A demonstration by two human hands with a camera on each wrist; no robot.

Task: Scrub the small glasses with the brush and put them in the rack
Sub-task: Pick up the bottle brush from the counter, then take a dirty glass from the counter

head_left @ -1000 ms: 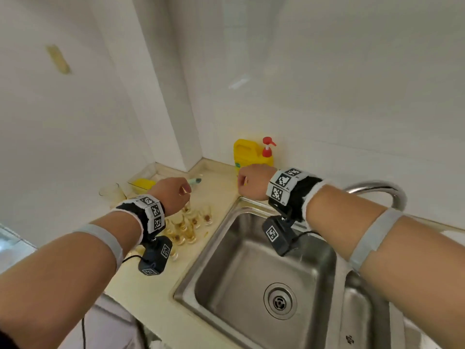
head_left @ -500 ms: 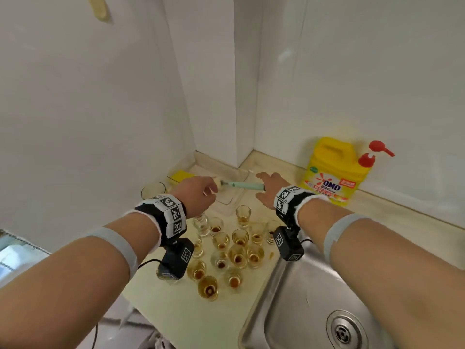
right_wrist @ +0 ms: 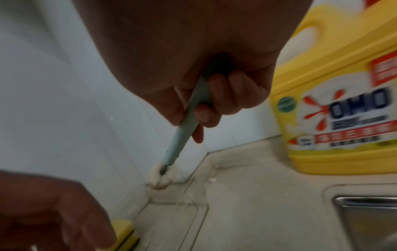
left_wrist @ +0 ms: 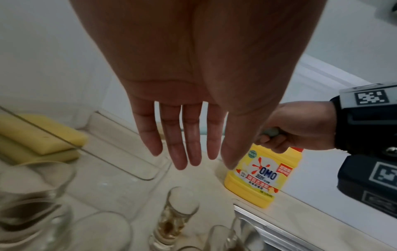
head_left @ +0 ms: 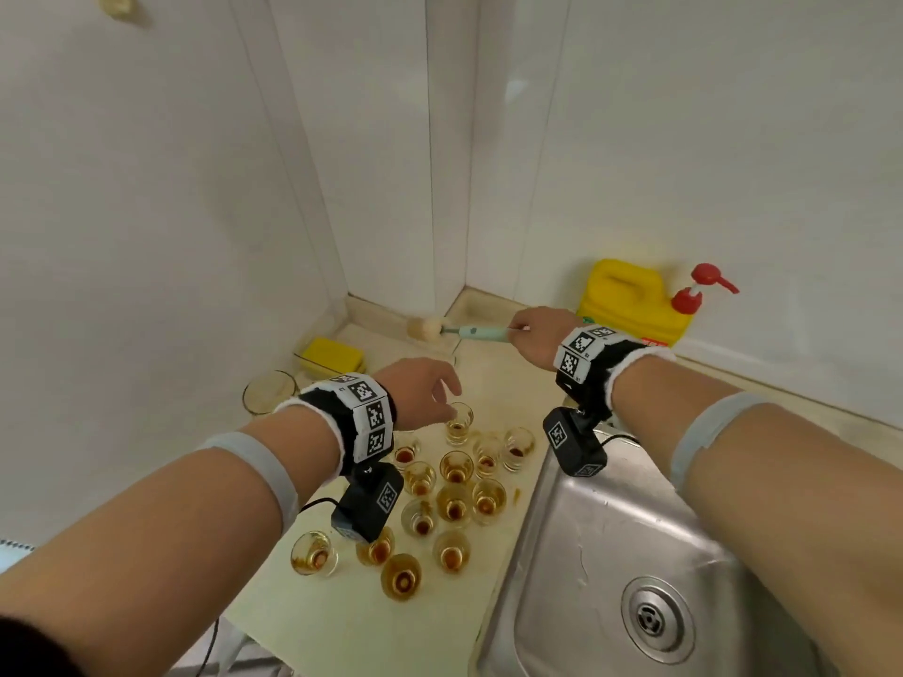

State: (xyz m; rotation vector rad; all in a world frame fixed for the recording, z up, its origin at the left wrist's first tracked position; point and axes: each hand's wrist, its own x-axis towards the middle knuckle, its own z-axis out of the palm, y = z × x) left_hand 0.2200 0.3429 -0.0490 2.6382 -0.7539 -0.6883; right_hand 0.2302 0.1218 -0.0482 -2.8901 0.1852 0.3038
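Note:
Several small glasses (head_left: 455, 491) with brown dregs stand clustered on the counter left of the sink. My left hand (head_left: 447, 400) hovers with straight fingers just over the rearmost glass (head_left: 459, 422); the left wrist view shows its open palm (left_wrist: 193, 152) above a glass (left_wrist: 182, 203). My right hand (head_left: 525, 329) grips the brush's teal handle (head_left: 481, 333) and holds it level above the counter, the pale sponge head (head_left: 425, 329) pointing toward the corner. In the right wrist view the fingers (right_wrist: 214, 101) curl round the handle (right_wrist: 184, 122), with the head (right_wrist: 163, 176) beyond.
A yellow detergent bottle (head_left: 630, 305) with a red pump stands by the back wall. A yellow sponge (head_left: 332, 356) lies in a clear tray (left_wrist: 128, 169) in the corner, next to a larger glass (head_left: 268, 393). The steel sink (head_left: 635, 530) lies to the right.
My right hand has lifted the brush off the tray and drawn it right. My left hand has opened and come down over the rearmost glass.

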